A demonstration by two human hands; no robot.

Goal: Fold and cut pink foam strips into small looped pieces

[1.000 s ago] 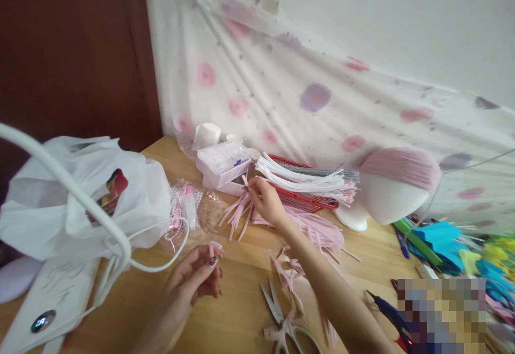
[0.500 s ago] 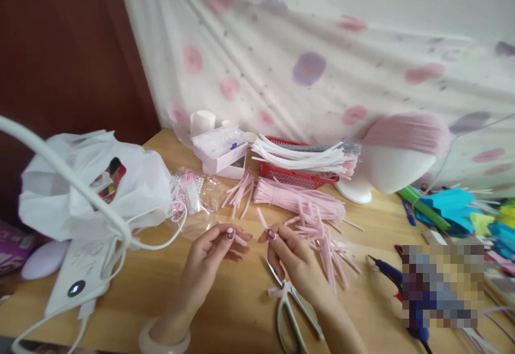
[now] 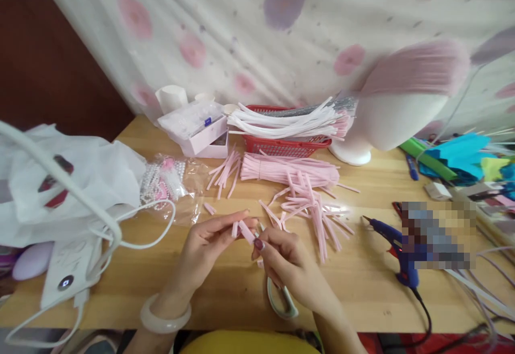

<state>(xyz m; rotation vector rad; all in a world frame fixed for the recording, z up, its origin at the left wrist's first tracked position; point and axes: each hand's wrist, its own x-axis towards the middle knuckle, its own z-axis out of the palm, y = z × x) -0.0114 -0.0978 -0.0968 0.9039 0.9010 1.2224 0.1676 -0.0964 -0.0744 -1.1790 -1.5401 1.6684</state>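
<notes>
My left hand (image 3: pixel 205 252) pinches a short piece of pink pipe cleaner (image 3: pixel 235 229), its thumb partly hidden. My right hand (image 3: pixel 289 263) has thumb and finger closed on another pink pipe cleaner piece (image 3: pixel 247 232), which slants up to the left hand's fingers. The two pieces lie close together; whether they are joined I cannot tell. Under the right hand rest scissors, one handle loop (image 3: pixel 281 301) showing and the rest mostly covered. Just beyond the hands are loose pink pieces (image 3: pixel 317 214), a tied pink pipe cleaner bundle (image 3: pixel 281 169) and a single short piece (image 3: pixel 209 208).
A red basket (image 3: pixel 277 147) holds white, grey and pink pipe cleaners. Beside it stand a white box (image 3: pixel 205 137) and a foam head (image 3: pixel 398 118). A blue glue gun (image 3: pixel 406 260) lies right. Left are a bag of beads (image 3: pixel 164 179) and a white cable (image 3: pixel 151 246).
My hands have come together, and the right hand's piece has swung over to the left hand's piece. The view has tipped down, showing the table's front edge.
</notes>
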